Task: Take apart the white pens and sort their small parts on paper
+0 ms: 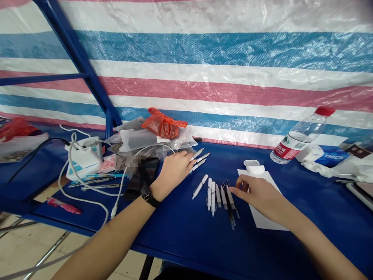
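My left hand [174, 170] lies on the blue table [180, 233], its fingers closed round three white pens [199, 160] that stick out to the right. A black watch [149, 195] sits on that wrist. My right hand [258, 193] rests over a white sheet of paper [264, 221], fingers curled, fingertips touching the right end of a row of several white pens and dark refills [218, 196]. Whether it grips one I cannot make out. One white pen [200, 186] lies slanted just left of the row.
A small white case [254, 167] sits beyond the paper. A plastic water bottle [300, 136] with a red cap lies at the right, beside a tissue pack [328, 155]. Plastic bags, an orange bag [163, 123], a white charger [83, 157] with cables and a pink pen [64, 205] crowd the left.
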Tool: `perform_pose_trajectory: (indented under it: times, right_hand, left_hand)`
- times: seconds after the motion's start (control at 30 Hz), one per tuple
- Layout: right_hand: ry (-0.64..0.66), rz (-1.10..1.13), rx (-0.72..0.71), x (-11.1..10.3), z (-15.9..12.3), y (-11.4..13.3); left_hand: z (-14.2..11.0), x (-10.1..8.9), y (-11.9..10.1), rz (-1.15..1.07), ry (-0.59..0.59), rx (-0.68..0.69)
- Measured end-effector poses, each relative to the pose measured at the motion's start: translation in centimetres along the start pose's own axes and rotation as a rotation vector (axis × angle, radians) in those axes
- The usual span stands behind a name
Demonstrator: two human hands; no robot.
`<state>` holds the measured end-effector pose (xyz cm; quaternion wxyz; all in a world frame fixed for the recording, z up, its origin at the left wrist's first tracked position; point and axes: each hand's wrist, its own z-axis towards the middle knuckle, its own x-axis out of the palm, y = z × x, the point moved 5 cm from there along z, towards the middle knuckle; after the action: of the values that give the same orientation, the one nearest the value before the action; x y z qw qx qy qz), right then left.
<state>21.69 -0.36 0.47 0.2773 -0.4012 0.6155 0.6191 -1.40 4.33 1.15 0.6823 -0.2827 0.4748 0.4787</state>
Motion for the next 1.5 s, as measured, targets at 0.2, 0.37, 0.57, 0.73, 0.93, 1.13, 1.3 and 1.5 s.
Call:
perform_pose_trajectory:
  times: [0.2, 0.37, 0.57, 0.73, 0.93, 1.13, 1.3, 1.5]
  right_hand:
    - [0.116, -0.129, 0.107, 1.9, -0.5, 0.5]
    - [0.088, -0.155, 0.128, 2.2, -0.5, 0.4]
    - [0.054, -0.219, 0.162, 2.0, -0.5, 0.7]
    - [0.051, -0.299, 0.160, 2.2, -0.6, 1.2]
    - [0.033, -0.308, 0.133, 2.2, -0.6, 1.4]
    - [-0.043, 0.021, 0.096, 0.5, -0.3, 1.2]
    - [-0.317, 0.541, -0.121, -1.7, -0.3, 0.8]
    - [-0.477, 0.902, -0.313, -1.5, -0.9, 1.2]
  left_hand:
    - [0.4, 1.1, -0.4, -0.026, 0.203, -0.026]
    - [0.0, 0.2, -1.3, -0.023, 0.099, -0.021]
    - [-1.4, 0.3, -3.5, -0.078, 0.186, 0.101]
    - [-1.7, 0.7, -3.8, -0.099, 0.260, 0.113]
    - [-1.8, 0.6, -3.9, -0.156, 0.300, 0.094]
    - [-1.9, 0.9, -3.8, -0.174, 0.300, 0.092]
    - [-1.9, 0.5, -3.8, -0.378, 0.205, 0.059]
    - [-3.1, -1.7, -5.7, -0.725, -0.130, 0.311]
